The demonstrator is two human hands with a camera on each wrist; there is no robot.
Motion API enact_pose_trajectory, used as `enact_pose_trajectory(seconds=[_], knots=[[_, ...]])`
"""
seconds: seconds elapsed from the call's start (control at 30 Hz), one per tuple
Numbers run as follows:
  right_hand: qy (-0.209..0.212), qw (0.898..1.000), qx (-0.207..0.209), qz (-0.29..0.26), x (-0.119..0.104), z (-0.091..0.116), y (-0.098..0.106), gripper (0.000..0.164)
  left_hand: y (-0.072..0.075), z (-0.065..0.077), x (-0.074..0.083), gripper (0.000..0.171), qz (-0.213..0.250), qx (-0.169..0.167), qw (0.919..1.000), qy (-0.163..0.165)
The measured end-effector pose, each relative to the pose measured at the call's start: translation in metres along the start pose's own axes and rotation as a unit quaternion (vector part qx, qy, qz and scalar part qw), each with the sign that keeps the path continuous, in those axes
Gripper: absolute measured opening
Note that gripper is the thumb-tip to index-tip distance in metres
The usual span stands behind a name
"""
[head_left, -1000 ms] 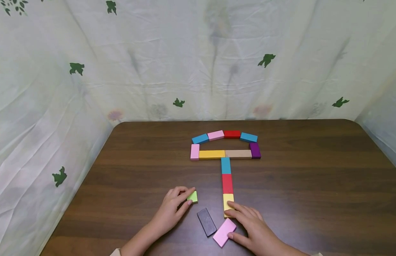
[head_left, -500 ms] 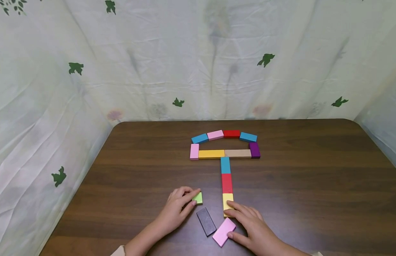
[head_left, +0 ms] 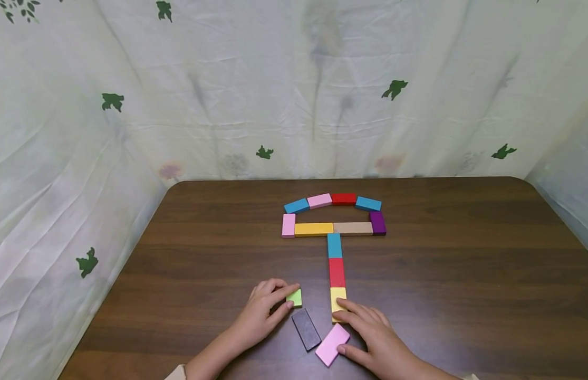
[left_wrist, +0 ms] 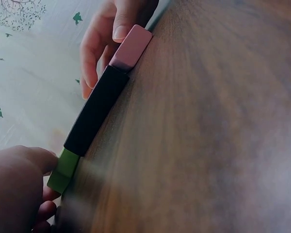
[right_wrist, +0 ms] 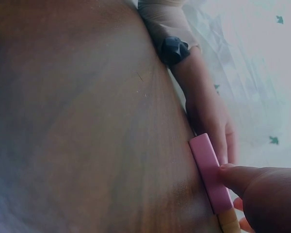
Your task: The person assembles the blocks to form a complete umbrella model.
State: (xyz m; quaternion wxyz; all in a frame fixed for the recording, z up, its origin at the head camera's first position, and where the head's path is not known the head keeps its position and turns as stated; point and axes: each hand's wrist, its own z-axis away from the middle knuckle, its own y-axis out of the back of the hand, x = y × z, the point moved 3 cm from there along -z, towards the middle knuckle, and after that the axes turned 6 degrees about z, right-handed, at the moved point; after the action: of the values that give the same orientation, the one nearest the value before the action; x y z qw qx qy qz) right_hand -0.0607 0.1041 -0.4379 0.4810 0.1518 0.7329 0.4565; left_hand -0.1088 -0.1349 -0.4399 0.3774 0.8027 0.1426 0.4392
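My left hand point(head_left: 260, 315) pinches a lime-green block point(head_left: 296, 298) between thumb and index finger on the table. Close to it, a dark grey block point(head_left: 306, 329) lies at a slant. My right hand point(head_left: 380, 340) rests its fingertips on a pale yellow block point(head_left: 338, 295), the near end of an upright line. Its thumb touches a loose pink block point(head_left: 329, 344), tilted beside the grey one; the right wrist view shows the thumb on that pink block point(right_wrist: 207, 162). In the left wrist view, part of the green block point(left_wrist: 64, 170) is behind my fingers.
Beyond the yellow block, a red block point(head_left: 337, 272) and a blue block point(head_left: 334, 246) continue the line. It meets a flat dome outline of several coloured blocks, with an orange-yellow block point(head_left: 314, 229) and a tan block point(head_left: 353, 228) as base. A patterned cloth point(head_left: 294, 95) hangs behind the table.
My left hand has slid the green block to the right, then slightly nearer to me, towards the grey block. My right hand and the other blocks have stayed in place.
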Motion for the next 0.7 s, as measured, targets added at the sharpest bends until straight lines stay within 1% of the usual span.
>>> enact_pose_trajectory(seconds=[0.3,0.43,0.7], knots=[[-0.006,1.000,-0.009,-0.007,-0.0001,-0.0007,0.0000,0.048,-0.0004,0.0004,-0.0002,0.031,0.005,-0.005,0.9999,-0.009],[-0.004,1.000,-0.006,-0.010,0.0003,-0.0005,-0.0002,0.047,-0.0003,0.0004,0.0005,0.031,0.005,-0.004,0.9999,-0.010],[0.021,0.999,0.028,-0.004,0.0003,0.0017,-0.0011,0.045,-0.0005,0.0006,0.0008,0.030,-0.002,-0.003,0.9999,-0.016]])
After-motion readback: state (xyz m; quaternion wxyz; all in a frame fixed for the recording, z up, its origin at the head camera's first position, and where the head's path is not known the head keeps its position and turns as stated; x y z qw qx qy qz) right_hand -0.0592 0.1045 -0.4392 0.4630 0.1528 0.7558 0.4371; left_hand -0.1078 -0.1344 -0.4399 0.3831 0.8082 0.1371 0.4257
